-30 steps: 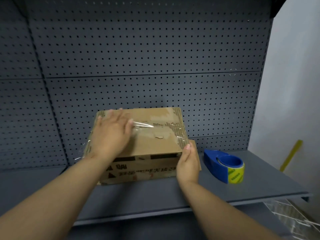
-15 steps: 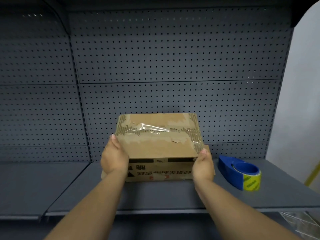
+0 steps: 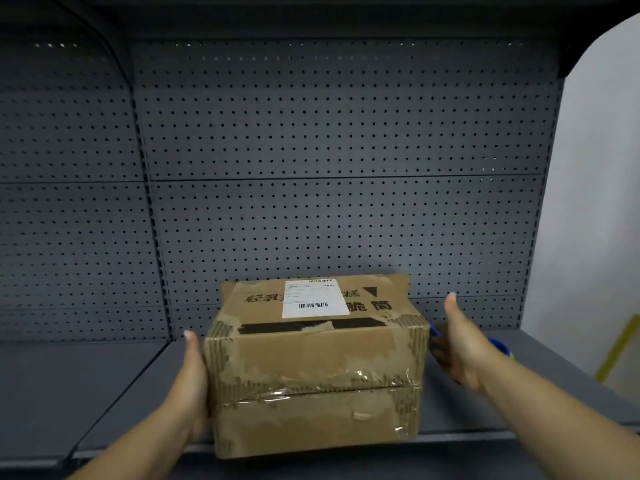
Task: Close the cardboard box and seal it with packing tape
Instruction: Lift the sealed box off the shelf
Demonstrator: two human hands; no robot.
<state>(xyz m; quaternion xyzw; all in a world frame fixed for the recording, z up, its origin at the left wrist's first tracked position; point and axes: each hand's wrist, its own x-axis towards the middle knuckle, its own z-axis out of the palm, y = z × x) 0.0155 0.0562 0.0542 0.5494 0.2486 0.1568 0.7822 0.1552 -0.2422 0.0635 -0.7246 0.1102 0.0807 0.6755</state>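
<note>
The cardboard box (image 3: 311,362) is closed and tipped toward me at the shelf's front edge. Its taped seam (image 3: 311,388), under wrinkled clear tape, faces me. The face with a white shipping label (image 3: 313,297) points up. My left hand (image 3: 190,379) lies flat against the box's left side with the thumb up; its fingers are hidden. My right hand (image 3: 464,344) hovers just right of the box, thumb up, fingers relaxed, not touching it. The blue tape dispenser (image 3: 498,345) is mostly hidden behind my right hand.
The box stands on a grey metal shelf (image 3: 554,386) backed by a perforated panel (image 3: 311,168). Another shelf section (image 3: 69,382) runs to the left. A white wall (image 3: 595,168) and a leaning yellow strip (image 3: 620,344) are at the right.
The box has been rolled toward me, so the taped seam went from the top to the front. My right hand came off the box's right side. My view rose.
</note>
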